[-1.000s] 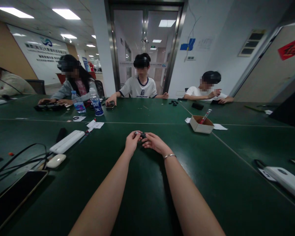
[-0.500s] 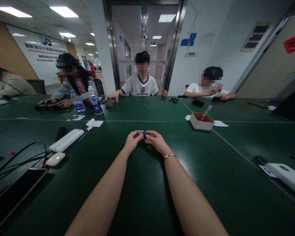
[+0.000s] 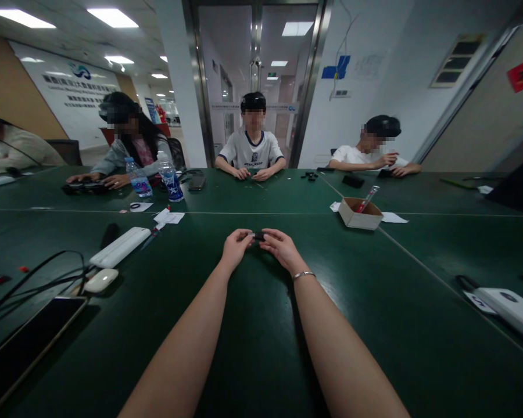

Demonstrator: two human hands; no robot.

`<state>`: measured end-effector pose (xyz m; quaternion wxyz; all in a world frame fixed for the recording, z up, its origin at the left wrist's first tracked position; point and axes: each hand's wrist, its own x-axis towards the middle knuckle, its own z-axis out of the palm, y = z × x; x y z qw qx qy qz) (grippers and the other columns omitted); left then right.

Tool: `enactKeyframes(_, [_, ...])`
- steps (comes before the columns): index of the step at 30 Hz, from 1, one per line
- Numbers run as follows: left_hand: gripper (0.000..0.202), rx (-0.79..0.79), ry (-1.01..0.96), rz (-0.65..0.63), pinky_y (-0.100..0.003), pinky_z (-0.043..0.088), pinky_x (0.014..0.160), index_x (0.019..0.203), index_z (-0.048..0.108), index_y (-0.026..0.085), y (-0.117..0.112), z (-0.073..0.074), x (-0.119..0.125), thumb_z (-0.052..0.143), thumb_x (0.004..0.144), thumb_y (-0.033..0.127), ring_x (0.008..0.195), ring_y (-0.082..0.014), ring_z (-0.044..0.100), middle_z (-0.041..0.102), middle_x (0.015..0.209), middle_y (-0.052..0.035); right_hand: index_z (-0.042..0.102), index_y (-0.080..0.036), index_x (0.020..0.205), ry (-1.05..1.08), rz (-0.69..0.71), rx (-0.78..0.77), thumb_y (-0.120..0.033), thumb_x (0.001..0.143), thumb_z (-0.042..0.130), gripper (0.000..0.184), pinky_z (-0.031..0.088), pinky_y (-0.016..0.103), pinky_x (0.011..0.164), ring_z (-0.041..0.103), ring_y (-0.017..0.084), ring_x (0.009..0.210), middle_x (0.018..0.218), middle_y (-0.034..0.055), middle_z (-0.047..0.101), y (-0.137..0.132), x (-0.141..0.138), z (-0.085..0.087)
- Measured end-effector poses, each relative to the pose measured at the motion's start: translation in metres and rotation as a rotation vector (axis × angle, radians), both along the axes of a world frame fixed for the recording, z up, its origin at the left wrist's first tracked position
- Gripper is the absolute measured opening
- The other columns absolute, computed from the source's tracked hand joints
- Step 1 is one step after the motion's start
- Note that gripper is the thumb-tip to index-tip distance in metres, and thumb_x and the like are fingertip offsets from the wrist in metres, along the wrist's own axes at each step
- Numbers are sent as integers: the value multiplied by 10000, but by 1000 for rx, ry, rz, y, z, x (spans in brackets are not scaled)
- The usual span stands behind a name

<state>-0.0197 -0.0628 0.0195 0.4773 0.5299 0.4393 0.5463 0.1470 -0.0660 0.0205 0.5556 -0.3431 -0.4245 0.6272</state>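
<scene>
Between my two hands is a small dark object point(image 3: 257, 237) with a light, metal-looking end on the left; it is too small to name its kind. My left hand point(image 3: 236, 248) pinches the light end between thumb and fingers. On the other side, my right hand point(image 3: 281, 248), with a silver bracelet point(image 3: 304, 274) at the wrist, grips the dark end. Both hands are closed, low over the green table point(image 3: 261, 325), and the fingers partly hide the object.
To the left lie a phone point(image 3: 30, 337), a white earbud case point(image 3: 101, 280), a white power bank point(image 3: 121, 247) and black cables point(image 3: 39, 273). Two bottles point(image 3: 169, 177) stand farther back. A small box point(image 3: 361, 217) holding a red tube is at right. Several people sit around the table.
My hands stay almost in place, and the small dark object shows a little more between them. The person opposite has drawn both hands together in front of the body.
</scene>
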Motion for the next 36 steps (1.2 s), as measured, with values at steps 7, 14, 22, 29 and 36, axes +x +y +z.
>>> enactKeyframes(7, [322, 12, 207, 52, -242, 452, 579, 786, 628, 150, -4, 1, -6, 613, 796, 471, 637, -135, 581, 635, 706, -29, 680, -174, 979, 2, 28, 1, -180, 712, 794, 290, 597, 312, 792, 695, 170, 767, 866, 47, 684, -1, 1, 0])
enactKeyframes(14, [475, -9, 363, 95, -252, 409, 562, 678, 606, 165, -10, 9, -9, 513, 818, 609, 578, -142, 545, 606, 628, -23, 683, -175, 983, -4, 69, 17, -132, 725, 776, 277, 590, 330, 836, 694, 174, 804, 943, 50, 647, -1, 2, -3])
enactKeyframes(22, [539, -32, 445, 135, -266, 380, 551, 579, 584, 176, -11, 10, -8, 444, 850, 621, 497, -142, 509, 569, 536, -15, 688, -180, 992, 0, 92, 33, -133, 714, 783, 297, 598, 314, 816, 692, 177, 824, 986, 52, 640, -1, 1, -2])
enactKeyframes(29, [548, -31, 457, 156, -265, 357, 548, 521, 541, 187, -10, 10, -8, 444, 849, 615, 461, -138, 477, 516, 472, 6, 692, -185, 992, -17, 101, 42, -134, 697, 794, 316, 600, 300, 791, 686, 165, 799, 992, 50, 633, -3, 1, 0])
enactKeyframes(36, [519, -33, 420, 133, -264, 357, 551, 551, 551, 179, -8, 9, -7, 464, 836, 605, 488, -136, 480, 519, 496, 6, 705, -189, 985, -8, 93, 37, -190, 664, 822, 342, 597, 253, 701, 675, 147, 748, 951, 43, 656, -2, 1, 0])
